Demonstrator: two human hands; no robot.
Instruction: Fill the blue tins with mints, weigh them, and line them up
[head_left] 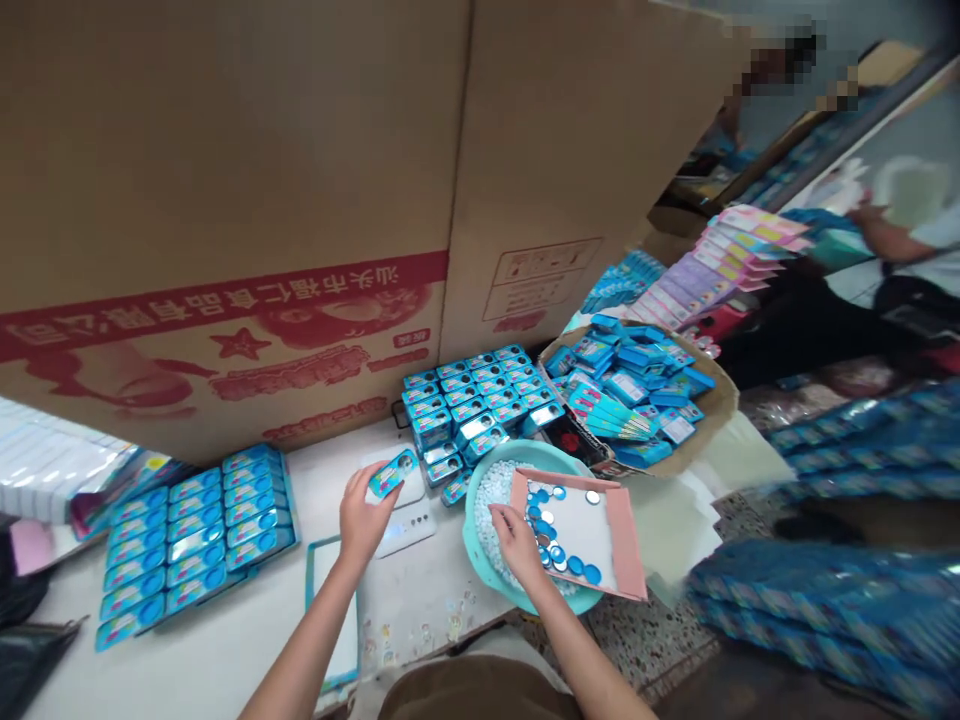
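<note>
My left hand (360,512) is closed on the edges of a small blue box (394,473) with a round dark opening at one end, held above a flat white scale (406,531). Over a turquoise basin (472,535) of small white pellets (491,490), my right hand (516,540) has its fingertips pinched together. Whatever is between those fingertips is too small to make out. Beside that hand, a shallow pink-edged cardboard tray (628,540) rests across the basin and carries several round blue and silver caps (556,553).
Stacked blue boxes (487,385) stand behind the scale, with more rows (199,530) at the left. A carton (712,400) of loose blue packs sits right of the basin. A large cardboard box (225,200) walls off the back. Another person's arm (889,235) shows at far right.
</note>
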